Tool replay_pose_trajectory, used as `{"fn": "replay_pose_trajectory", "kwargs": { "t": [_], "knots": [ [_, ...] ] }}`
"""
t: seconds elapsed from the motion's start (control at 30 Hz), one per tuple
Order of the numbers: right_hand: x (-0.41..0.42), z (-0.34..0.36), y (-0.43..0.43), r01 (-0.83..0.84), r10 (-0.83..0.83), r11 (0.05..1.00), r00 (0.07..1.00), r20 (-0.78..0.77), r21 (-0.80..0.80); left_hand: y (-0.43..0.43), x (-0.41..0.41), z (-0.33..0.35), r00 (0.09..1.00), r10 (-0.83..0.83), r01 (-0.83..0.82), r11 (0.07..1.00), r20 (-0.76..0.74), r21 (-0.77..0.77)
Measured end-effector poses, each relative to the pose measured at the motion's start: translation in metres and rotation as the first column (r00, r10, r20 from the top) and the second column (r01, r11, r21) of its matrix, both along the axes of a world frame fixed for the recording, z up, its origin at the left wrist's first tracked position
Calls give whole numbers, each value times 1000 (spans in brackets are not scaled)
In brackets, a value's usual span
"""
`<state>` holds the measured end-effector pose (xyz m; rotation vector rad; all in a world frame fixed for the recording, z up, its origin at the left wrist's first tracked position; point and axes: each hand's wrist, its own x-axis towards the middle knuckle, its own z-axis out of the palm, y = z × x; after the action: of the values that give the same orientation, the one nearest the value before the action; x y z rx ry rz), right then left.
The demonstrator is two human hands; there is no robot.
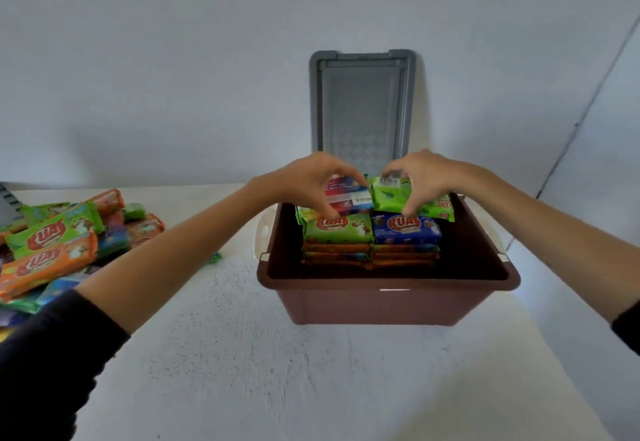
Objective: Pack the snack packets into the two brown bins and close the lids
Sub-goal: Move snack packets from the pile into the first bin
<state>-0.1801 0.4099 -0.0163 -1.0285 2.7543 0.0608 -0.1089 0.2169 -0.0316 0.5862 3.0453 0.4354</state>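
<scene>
A brown bin (388, 302) stands in the middle of the white table with stacks of snack packets inside it. On top lie a green packet (337, 231) and a blue packet (405, 231). Over the bin's back half, my left hand (311, 182) pinches a red and blue packet (346, 196) between fingers and thumb. My right hand (422, 177) pinches a green packet (389, 194) the same way. Both held packets are tilted, back side towards me. A heap of loose packets (59, 246) lies at the table's left.
A grey lid (362, 108) leans upright against the white wall behind the bin. A white latch (261, 232) sticks out on the bin's left side. Part of a grey object (8, 206) shows at the far left edge. Bare white tabletop (277, 371) lies in front of the bin.
</scene>
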Motion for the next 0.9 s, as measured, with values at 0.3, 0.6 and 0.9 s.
{"fn": "replay_pose_trajectory", "kwargs": {
  "t": [0.3, 0.6, 0.9],
  "knots": [
    [-4, -41, 14, -54, 54, 998, 998, -13, 19, 8, -21, -41, 993, -47, 58, 993, 111, -107],
    [-9, -51, 12, -57, 56, 996, 998, -20, -61, 6, -23, -53, 998, -57, 60, 996, 31, -73],
    [-10, -49, 10, -79, 70, 989, 994, -79, -121, 9, -24, -51, 996, -85, 78, 973, -21, -217]
  ]
}}
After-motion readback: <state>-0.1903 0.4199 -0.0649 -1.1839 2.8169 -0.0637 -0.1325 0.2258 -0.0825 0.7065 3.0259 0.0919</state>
